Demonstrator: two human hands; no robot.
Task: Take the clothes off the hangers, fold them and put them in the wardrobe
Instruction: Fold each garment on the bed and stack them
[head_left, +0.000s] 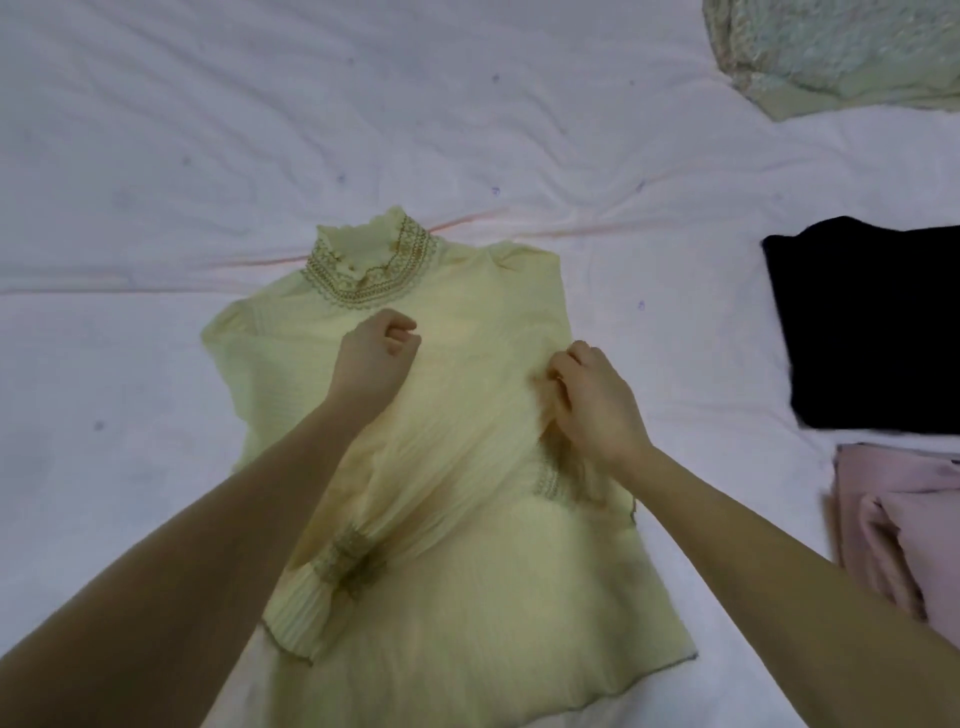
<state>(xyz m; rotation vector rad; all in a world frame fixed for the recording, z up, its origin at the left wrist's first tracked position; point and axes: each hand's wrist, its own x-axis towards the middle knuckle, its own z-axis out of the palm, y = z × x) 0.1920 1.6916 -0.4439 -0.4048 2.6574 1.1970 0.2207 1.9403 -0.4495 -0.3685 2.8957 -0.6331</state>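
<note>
A pale yellow blouse with a frilled, embroidered high collar lies flat on the white bed sheet, collar pointing away from me. Both pleated sleeves are folded across its front, cuffs toward the hem. My left hand hovers over the chest just below the collar, fingers curled into a loose fist with nothing visibly in it. My right hand pinches the sleeve fabric at the blouse's right side, near the gathered cuff band. No hanger or wardrobe is in view.
A folded black garment lies on the bed at the right. Below it sits a crumpled pink garment. A pale green lace piece lies at the top right corner. The white sheet spreads wide to the left and behind the blouse.
</note>
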